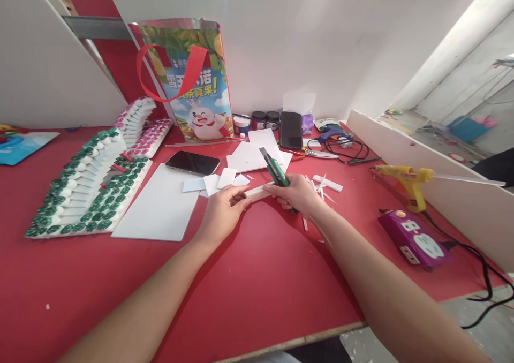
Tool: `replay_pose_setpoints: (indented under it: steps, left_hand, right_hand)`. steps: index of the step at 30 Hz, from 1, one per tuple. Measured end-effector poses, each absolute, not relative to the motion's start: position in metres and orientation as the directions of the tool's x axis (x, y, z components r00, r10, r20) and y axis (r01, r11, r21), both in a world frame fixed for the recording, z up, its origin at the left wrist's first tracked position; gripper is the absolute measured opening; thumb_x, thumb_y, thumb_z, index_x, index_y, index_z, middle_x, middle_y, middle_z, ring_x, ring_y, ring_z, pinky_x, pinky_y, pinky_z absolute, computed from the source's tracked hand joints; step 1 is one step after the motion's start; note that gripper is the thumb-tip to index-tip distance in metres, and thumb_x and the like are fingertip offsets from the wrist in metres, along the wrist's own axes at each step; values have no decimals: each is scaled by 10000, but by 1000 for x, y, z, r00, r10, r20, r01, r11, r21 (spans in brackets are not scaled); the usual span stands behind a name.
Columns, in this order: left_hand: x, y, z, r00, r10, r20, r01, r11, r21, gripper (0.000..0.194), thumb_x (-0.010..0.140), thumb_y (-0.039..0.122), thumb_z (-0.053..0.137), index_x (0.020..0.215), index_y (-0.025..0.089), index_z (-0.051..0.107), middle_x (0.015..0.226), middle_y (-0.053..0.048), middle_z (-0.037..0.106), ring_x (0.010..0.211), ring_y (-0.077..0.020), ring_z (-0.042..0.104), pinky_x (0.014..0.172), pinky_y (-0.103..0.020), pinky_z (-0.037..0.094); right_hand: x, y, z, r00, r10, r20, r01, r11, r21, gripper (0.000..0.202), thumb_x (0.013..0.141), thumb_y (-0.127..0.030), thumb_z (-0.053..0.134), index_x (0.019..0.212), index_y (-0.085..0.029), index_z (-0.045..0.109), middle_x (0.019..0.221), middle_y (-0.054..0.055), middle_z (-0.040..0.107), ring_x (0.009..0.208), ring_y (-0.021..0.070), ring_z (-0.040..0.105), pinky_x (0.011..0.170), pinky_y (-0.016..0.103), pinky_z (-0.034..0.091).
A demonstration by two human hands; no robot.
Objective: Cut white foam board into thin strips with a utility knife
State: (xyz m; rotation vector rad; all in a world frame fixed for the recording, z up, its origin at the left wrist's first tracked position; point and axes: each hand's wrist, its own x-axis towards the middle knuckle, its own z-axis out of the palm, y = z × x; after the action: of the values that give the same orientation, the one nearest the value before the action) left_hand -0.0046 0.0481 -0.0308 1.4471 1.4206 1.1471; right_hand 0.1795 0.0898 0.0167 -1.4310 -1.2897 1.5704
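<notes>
A narrow white strip (258, 193) lies between my two hands, above the red table. My left hand (225, 209) pinches its left end with thumb and fingers. Wrapped round a green utility knife (277, 171), my right hand (295, 194) also touches the right end of the strip with its thumb. The knife's blade points up and away to the left, clear of the strip. Small white pieces (227, 178) lie just beyond my left hand, and thin white offcuts (320, 186) are scattered to the right of my right hand.
A white board (159, 205) and a phone (193, 163) lie left. Further left stands a green-and-white decorated piece (86, 186). A printed bag (193, 84) stands behind. At right are a yellow glue gun (409, 181), a purple power box (415, 241) and cables. A second phone (290, 130) lies at the back.
</notes>
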Motion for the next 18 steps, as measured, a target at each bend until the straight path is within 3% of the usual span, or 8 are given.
replay_pose_setpoints:
  steps: [5, 12, 18]
  left_hand:
    - [-3, 47, -29, -54, 994, 99, 278, -80, 957, 182, 783, 317, 657, 872, 183, 741, 817, -23, 662, 673, -156, 632, 691, -298, 523]
    - [-3, 46, -24, -38, 992, 117, 303, -100, 948, 186, 787, 337, 646, 845, 191, 747, 807, -20, 651, 636, -152, 628, 673, -288, 533]
    - [-3, 46, -18, -54, 998, 41, 255, -26, 967, 158, 779, 322, 650, 791, 182, 721, 675, -5, 639, 583, -150, 583, 618, -282, 488]
  right_hand:
    - [178, 91, 14, -191, 930, -314, 166, -285, -944, 374, 724, -233, 801, 651, -200, 436, 413, -94, 377, 382, 37, 300, 363, 176, 231]
    - [179, 90, 13, -196, 935, -296, 195, -258, -946, 402, 700, -300, 823, 647, -204, 436, 412, -86, 387, 380, 44, 318, 360, 182, 245]
    - [191, 95, 13, -297, 904, -309, 202, -256, -945, 454, 570, -320, 896, 644, -195, 466, 436, -75, 432, 392, 44, 340, 364, 183, 240]
